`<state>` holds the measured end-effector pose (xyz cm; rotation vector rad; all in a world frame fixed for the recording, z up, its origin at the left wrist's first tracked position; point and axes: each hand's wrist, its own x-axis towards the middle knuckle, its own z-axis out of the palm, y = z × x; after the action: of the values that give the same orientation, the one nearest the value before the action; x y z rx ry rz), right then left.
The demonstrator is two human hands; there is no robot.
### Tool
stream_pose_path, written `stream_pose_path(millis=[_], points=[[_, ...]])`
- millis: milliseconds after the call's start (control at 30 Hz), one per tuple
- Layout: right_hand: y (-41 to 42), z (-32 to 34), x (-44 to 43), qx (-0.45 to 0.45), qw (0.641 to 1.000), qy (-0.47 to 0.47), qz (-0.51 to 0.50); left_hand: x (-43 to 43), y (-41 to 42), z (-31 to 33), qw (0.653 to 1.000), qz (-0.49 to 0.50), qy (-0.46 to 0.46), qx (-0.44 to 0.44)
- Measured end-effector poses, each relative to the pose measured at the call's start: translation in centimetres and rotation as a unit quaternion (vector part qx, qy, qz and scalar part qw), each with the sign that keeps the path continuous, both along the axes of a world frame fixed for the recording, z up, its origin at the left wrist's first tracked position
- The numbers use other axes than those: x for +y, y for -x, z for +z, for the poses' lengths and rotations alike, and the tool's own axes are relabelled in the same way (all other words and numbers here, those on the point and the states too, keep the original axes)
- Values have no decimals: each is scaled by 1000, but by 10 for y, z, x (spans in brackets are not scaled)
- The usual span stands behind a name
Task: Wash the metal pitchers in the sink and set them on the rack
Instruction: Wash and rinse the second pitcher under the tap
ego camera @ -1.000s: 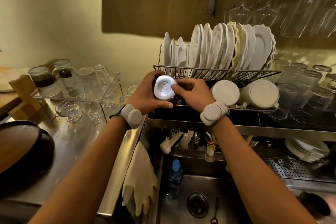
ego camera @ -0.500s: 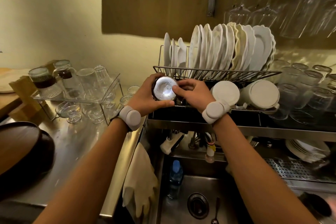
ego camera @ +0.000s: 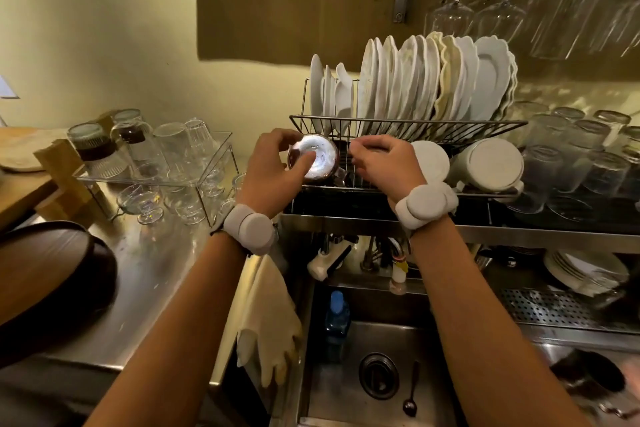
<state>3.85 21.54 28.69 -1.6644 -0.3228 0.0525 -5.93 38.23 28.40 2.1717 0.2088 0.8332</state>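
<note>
A metal pitcher (ego camera: pixel 320 156) stands upside down at the left end of the dish rack's (ego camera: pixel 408 122) lower tier, its shiny wet base facing me. My left hand (ego camera: pixel 272 170) grips it from the left, with the thumb lying across the base. My right hand (ego camera: pixel 381 163) hovers just right of the pitcher over the rack wires. Its fingers are loosely curled and nothing shows in them. Below lies the steel sink (ego camera: pixel 443 350). A dark, blurred vessel (ego camera: pixel 588 378) sits at its lower right.
White plates (ego camera: pixel 433 80) fill the rack's upper tier, and two white cups (ego camera: pixel 488 163) lie beside my right hand. Glasses stand in a clear tray (ego camera: pixel 194 149) on the left and on the right (ego camera: pixel 571 156). The sink holds a spoon (ego camera: pixel 410 399) and a blue bottle (ego camera: pixel 336 319); rubber gloves (ego camera: pixel 266 333) hang over its left edge.
My right hand has come off the pitcher's base and shifted right. My left thumb has slid over the base, and the pitcher sits slightly lower on the rack.
</note>
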Motion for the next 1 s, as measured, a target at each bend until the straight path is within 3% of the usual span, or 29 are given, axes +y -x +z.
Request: stream_pose_path(millis=[133, 333, 633, 833, 1000], points=[[26, -2, -25, 34, 999, -29, 10, -37, 24, -1, 996, -43, 80, -13], [52, -40, -79, 93, 996, 1, 4, -91, 33, -43, 977, -143, 156, 38], [44, -120, -149, 181, 979, 36, -85, -168, 5, -123, 945, -185, 238, 124], [18, -186, -234, 237, 949, 101, -180, -238, -32, -176, 921, -190, 260, 217], [0, -204, -298, 256, 918, 167, -252, -294, -63, -211, 900, -205, 264, 279]])
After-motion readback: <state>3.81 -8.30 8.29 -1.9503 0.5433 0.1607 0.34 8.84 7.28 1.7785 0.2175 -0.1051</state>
